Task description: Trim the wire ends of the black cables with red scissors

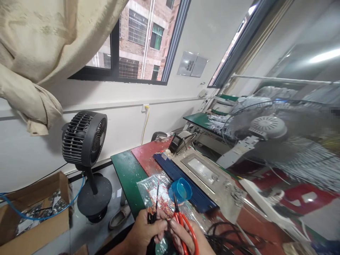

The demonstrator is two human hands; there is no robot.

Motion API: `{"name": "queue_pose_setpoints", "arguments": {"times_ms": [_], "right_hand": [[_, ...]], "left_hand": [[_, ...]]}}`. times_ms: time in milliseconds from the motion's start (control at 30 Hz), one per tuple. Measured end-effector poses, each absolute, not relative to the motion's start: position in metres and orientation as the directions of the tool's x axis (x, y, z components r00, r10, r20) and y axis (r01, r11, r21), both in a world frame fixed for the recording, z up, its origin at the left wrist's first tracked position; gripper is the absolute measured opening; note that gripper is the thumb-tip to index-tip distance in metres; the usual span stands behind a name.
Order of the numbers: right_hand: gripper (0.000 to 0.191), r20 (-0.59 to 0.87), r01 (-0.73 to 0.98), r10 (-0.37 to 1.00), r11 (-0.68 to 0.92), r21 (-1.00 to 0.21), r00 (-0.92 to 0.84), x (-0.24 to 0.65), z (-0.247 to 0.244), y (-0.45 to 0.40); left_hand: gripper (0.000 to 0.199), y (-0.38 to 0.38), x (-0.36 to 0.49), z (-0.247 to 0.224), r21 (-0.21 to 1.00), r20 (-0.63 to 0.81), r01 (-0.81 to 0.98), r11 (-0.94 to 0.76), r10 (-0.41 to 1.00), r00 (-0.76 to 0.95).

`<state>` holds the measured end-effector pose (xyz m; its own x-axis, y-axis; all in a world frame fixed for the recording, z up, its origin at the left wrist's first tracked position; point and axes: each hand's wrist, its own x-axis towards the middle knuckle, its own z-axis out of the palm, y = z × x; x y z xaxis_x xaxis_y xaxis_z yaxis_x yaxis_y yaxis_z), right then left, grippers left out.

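My left hand [145, 230] is closed round a bundle of black wires [152, 216] with stripped, coloured ends pointing up; one wire stands higher than the others. My right hand [186, 235] holds red-handled scissors [183, 221], their dark tip pointing up and away. The fingertips of both hands are close together at the wires; what lies between them is too small to make out. Just beyond them, a clear plastic bag [145, 187] with small red and yellow pieces lies on the table, beside a blue round container [181, 190].
A green and red table [127, 173] holds a dark blue strip [196, 198], a metal plate [186, 159] and black cables [225, 233]. A black fan [85, 141] and a cardboard box [45, 237] stand left. Another fan [268, 125] is at right.
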<state>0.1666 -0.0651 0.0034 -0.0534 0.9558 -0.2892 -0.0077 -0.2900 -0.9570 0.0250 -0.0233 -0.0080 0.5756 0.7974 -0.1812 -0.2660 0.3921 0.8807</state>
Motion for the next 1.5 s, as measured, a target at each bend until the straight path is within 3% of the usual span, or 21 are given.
{"name": "queue_pose_setpoints", "arguments": {"times_ms": [400,600,900,1300,1500], "right_hand": [[0.055,-0.36,0.048,0.933,-0.36,-0.932,0.004,0.167,0.003,-0.064],[0.056,-0.376,0.075,0.927,-0.375,-0.924,0.005,0.168,-0.002,-0.063],[0.052,-0.327,-0.023,0.945,-0.327,-0.945,-0.004,0.169,0.001,-0.064],[0.056,-0.371,0.053,0.928,-0.372,-0.927,0.02,0.166,0.003,-0.062],[0.055,-0.339,-0.056,0.941,-0.339,-0.939,-0.01,0.169,-0.006,-0.06]], "left_hand": [[0.049,-0.029,0.027,-0.013,0.887,-0.239,-0.272,0.372,0.876,0.418],[0.047,-0.029,0.027,-0.015,0.868,-0.262,-0.295,0.399,0.873,0.411],[0.044,-0.03,0.028,-0.016,0.842,-0.277,-0.315,0.438,0.852,0.445],[0.042,-0.028,0.029,-0.01,0.857,-0.227,-0.311,0.412,0.842,0.49],[0.043,-0.028,0.029,-0.01,0.854,-0.23,-0.306,0.421,0.833,0.503]]}}
